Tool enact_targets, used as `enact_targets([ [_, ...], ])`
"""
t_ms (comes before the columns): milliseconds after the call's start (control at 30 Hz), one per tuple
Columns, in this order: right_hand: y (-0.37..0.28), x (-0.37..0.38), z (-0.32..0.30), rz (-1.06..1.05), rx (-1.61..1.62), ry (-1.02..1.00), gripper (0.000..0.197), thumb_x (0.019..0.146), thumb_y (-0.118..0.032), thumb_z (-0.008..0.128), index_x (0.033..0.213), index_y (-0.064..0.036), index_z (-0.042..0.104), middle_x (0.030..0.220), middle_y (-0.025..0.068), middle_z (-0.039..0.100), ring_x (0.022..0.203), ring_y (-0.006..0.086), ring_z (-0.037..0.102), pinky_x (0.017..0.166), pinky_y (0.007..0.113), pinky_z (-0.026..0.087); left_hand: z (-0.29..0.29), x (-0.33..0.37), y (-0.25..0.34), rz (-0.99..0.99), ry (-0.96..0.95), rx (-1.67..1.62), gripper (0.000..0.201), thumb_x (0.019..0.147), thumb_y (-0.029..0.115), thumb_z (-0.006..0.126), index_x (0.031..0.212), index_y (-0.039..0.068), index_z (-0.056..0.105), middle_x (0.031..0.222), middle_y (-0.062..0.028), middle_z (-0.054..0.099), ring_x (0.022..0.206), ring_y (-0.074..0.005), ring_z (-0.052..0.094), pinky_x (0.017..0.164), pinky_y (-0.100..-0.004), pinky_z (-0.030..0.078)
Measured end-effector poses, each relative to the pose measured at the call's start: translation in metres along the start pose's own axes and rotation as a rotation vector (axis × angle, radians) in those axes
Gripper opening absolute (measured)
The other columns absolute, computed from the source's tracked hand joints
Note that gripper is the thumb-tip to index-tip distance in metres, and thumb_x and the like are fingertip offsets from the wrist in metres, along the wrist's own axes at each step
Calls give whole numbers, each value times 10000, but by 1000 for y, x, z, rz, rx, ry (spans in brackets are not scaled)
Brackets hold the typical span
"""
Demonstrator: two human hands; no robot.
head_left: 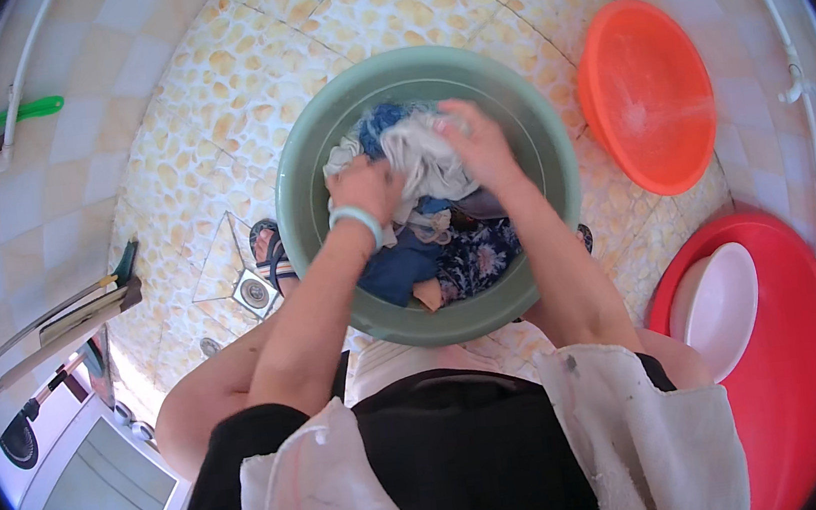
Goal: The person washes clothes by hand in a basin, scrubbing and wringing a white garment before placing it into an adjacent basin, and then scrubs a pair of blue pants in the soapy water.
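Note:
A large green tub (296,182) stands on the floor between my feet, holding a pile of laundry. On top is a bunched light grey-white garment (426,164). My left hand (367,190), with a pale bangle at its wrist, is closed on the garment's left side. At its right edge my right hand (483,149) is smeared by motion, so I cannot tell whether its fingers grip the cloth. Beneath lie a dark blue floral garment (477,255) and a plain blue cloth (397,264). A bright blue piece (380,124) shows at the far side.
An orange basin (650,96) is at the far right. Nearer, a big red tub (787,353) holds a white-pink basin (719,310). A floor drain (254,293) lies left of the green tub. Long-handled tools (54,331) lean by the left wall, near a white-framed panel (104,501).

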State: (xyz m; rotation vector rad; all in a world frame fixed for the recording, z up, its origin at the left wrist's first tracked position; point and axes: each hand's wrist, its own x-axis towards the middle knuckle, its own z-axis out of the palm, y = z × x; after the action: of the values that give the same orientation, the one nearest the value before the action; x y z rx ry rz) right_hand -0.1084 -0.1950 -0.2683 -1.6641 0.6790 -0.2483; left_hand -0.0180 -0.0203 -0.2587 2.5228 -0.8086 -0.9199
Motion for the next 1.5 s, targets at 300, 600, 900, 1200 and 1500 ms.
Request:
enact_targets([
  [300, 49, -28, 38, -703, -960, -158, 364, 731, -228, 577, 1086, -154, 605, 1059, 106, 568, 943, 283, 524, 770, 498, 379, 33, -18, -19, 192, 64, 250, 334, 714, 219, 669, 973, 23, 594, 1377, -320, 270, 1268, -463, 290, 990, -491, 338],
  [600, 32, 65, 47, 64, -968, -480, 329, 836, -313, 485, 1029, -90, 631, 1042, 170, 633, 1033, 348, 574, 889, 426, 446, 29, 70, -28, -91, -124, 281, 275, 858, 205, 481, 1035, 14, 568, 947, -253, 619, 925, -374, 605, 844, -476, 460],
  [900, 27, 60, 18, 322, 11, -303, 397, 855, -408, 548, 1117, -114, 592, 906, 178, 648, 942, 322, 600, 845, 398, 447, -8, 47, -10, -180, 38, -534, 424, 856, 402, 528, 848, -11, 623, 789, -173, 637, 745, -263, 608, 692, -360, 447],
  [1200, 28, -46, -14, -740, -868, -501, 558, 727, -329, 653, 1240, -171, 501, 1226, 106, 485, 1097, 305, 473, 902, 505, 344, 39, -56, 1, 91, 155, 357, 719, 648, 291, 755, 1285, 126, 465, 1373, -243, 351, 1268, -390, 359, 996, -549, 306],
  [1500, 33, 30, 60, -296, -1006, -481, 303, 824, -169, 437, 1074, -87, 586, 996, 141, 635, 942, 310, 608, 825, 453, 454, 42, 36, -35, -47, 23, 231, 453, 789, 158, 537, 1211, 12, 465, 1252, -292, 417, 1156, -427, 440, 942, -489, 387],
])
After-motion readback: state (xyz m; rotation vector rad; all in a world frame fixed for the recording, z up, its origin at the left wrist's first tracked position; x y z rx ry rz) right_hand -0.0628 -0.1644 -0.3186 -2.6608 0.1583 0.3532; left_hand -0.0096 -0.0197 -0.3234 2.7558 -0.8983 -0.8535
